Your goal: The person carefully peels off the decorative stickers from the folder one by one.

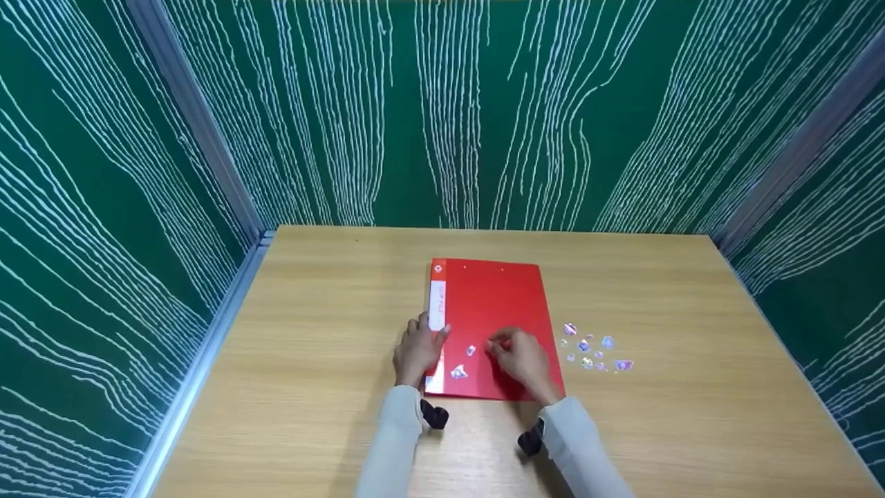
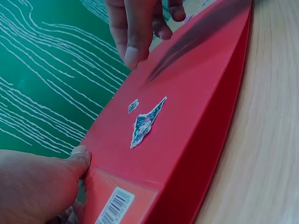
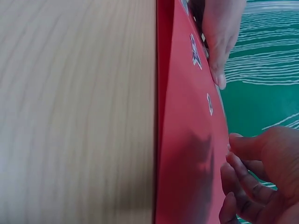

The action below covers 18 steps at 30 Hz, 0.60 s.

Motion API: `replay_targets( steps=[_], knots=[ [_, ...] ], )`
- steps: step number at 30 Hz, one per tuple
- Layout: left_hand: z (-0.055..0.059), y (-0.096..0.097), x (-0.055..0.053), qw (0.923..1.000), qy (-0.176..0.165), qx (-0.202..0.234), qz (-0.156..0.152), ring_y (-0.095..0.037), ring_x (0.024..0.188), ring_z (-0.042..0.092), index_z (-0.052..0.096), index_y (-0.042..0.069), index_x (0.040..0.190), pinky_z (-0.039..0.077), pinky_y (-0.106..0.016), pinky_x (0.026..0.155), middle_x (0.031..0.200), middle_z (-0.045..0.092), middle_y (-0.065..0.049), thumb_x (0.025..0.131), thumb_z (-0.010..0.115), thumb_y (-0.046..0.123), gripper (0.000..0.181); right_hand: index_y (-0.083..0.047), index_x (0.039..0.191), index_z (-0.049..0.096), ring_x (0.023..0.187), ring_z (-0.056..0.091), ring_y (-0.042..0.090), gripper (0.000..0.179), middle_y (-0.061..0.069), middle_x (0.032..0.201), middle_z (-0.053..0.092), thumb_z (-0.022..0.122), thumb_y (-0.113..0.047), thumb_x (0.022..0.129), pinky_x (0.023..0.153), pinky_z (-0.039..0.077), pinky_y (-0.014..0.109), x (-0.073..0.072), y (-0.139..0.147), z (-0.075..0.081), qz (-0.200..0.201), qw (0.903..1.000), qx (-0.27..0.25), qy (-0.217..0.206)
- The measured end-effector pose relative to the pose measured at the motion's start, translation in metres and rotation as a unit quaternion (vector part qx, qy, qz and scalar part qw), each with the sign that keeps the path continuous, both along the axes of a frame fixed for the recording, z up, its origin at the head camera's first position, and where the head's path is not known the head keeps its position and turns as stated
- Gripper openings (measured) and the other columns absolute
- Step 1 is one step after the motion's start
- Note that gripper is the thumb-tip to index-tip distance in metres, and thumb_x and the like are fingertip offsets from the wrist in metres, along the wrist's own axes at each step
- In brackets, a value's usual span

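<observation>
A red clip file (image 1: 494, 297) lies on the table, its labelled spine to the left. My left hand (image 1: 418, 349) grips that spine edge, thumb on top and fingers at the side. Two cut-out stickers lie on the cover: a larger pointed sticker (image 2: 145, 125) and a smaller sticker (image 2: 133, 106). Over the cover, to their right, is my right hand (image 1: 522, 356), thumb and forefinger pinched together. In the right wrist view a tiny pale piece, seemingly a small sticker (image 3: 229, 147), shows between those fingertips; its shape is mostly hidden.
Several loose shiny stickers (image 1: 588, 362) are scattered on the wooden table (image 1: 332, 311) right of the file. Green walls (image 1: 401, 152) with white wavy lines stand behind and at both sides. A barcode label (image 2: 115, 206) shows on the spine.
</observation>
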<state>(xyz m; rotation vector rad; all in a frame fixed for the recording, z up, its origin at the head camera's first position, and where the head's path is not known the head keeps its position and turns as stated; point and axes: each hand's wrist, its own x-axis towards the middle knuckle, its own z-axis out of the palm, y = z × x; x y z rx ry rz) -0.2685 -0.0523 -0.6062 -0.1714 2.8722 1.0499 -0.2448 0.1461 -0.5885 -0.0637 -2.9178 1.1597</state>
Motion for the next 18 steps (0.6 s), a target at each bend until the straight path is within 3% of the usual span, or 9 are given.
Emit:
replay_targets(
  steps=[6, 18],
  knots=[
    [0.000, 0.000, 0.000, 1.0000, -0.005, 0.005, 0.002, -0.027, 0.106, 0.056, 0.036, 0.015, 0.152, 0.049, -0.049, 0.086, 0.123, 0.054, -0.012, 0.099, 0.050, 0.053, 0.066, -0.018, 0.097, 0.077, 0.076, 0.059, 0.013, 0.008, -0.002, 0.094, 0.076, 0.075, -0.021, 0.090, 0.068, 0.049, 0.031, 0.000, -0.007, -0.002, 0.023, 0.9995, 0.016, 0.016],
    [0.003, 0.001, 0.000, 1.0000, 0.006, -0.006, 0.004, -0.028, 0.105, 0.057, 0.038, 0.013, 0.150, 0.049, -0.049, 0.083, 0.121, 0.054, -0.013, 0.099, 0.052, 0.050, 0.065, -0.018, 0.097, 0.080, 0.081, 0.067, 0.013, 0.010, -0.001, 0.094, 0.078, 0.076, -0.018, 0.088, 0.073, 0.055, 0.036, 0.000, -0.017, -0.002, 0.047, 0.9977, 0.038, 0.030]
  ],
)
